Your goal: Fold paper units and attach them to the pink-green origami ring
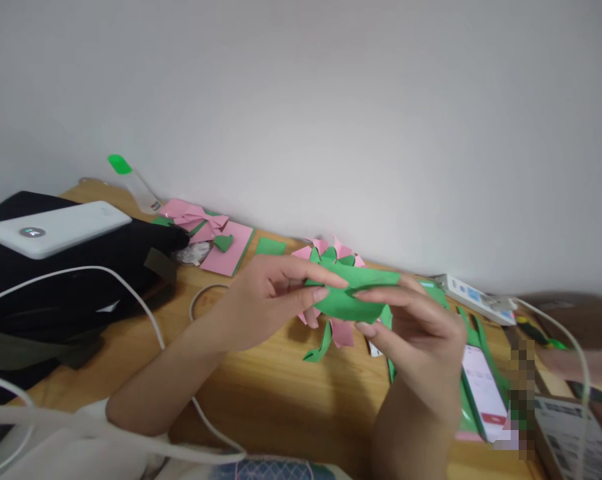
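Both hands hold one piece of green paper (361, 309) above the table, in the middle of the view. My left hand (275, 300) pinches its left end between thumb and fingers. At its right end, my right hand (421, 327) grips it, with the thumb below and the fingers across the front. The paper looks creased along its length. Behind it, partly hidden, lies a pink and green paper flower (335, 252). A curled green paper strip (319, 347) and a pink paper piece (341, 333) show beneath the hands.
A black bag (81, 287) with a white power bank (61, 227) sits left. Folded pink paper (195, 217), a pink sheet (235, 247) and a green square (271, 246) lie at the back. Right are a power strip (475, 300) and a phone (485, 387). White cables cross the left side.
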`<state>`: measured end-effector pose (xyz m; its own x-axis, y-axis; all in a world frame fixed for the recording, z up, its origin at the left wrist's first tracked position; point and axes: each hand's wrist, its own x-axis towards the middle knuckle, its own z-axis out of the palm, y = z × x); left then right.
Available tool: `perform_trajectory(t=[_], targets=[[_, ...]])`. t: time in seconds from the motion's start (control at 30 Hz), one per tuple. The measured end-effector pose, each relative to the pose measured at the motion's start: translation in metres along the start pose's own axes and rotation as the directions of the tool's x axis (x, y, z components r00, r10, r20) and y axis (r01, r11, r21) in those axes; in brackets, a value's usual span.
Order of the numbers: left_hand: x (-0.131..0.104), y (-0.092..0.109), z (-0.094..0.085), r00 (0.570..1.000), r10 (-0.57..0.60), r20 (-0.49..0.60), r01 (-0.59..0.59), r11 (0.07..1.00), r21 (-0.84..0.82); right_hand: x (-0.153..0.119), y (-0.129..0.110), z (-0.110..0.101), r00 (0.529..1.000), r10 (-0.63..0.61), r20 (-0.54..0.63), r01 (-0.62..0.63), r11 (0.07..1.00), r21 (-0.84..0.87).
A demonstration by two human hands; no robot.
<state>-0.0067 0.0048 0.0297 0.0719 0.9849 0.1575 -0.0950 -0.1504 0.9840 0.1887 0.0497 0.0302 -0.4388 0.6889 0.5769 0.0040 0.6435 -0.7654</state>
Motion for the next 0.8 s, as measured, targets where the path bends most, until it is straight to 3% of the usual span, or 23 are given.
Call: perform_trajectory(t=[0.17, 0.5, 0.7, 0.8], targets=[[-0.001, -0.001, 0.0, 1.0, -0.021, 0.003, 0.021, 1.0, 0.008, -0.001, 0.0, 0.005, 0.997, -0.02, -0.077, 0.021, 1.0, 0.013], [-0.003, 0.001, -0.001, 0.987, -0.04, 0.155, 0.057, 0.993, -0.105, -0.004, 0.004, 0.015, 0.945, 0.032, -0.327, -0.018, 0.999, 0.045], [-0.003, 0.003, 0.003, 0.992, -0.008, 0.125, 0.027, 0.989, -0.146, -0.002, 0.004, 0.024, 0.899, 0.075, -0.431, -0.049, 0.996, 0.072], [-0.004, 0.002, 0.01, 0.998, 0.005, 0.061, 0.005, 0.987, -0.161, -0.001, 0.003, 0.028, 0.875, 0.083, -0.477, -0.057, 0.996, 0.069]])
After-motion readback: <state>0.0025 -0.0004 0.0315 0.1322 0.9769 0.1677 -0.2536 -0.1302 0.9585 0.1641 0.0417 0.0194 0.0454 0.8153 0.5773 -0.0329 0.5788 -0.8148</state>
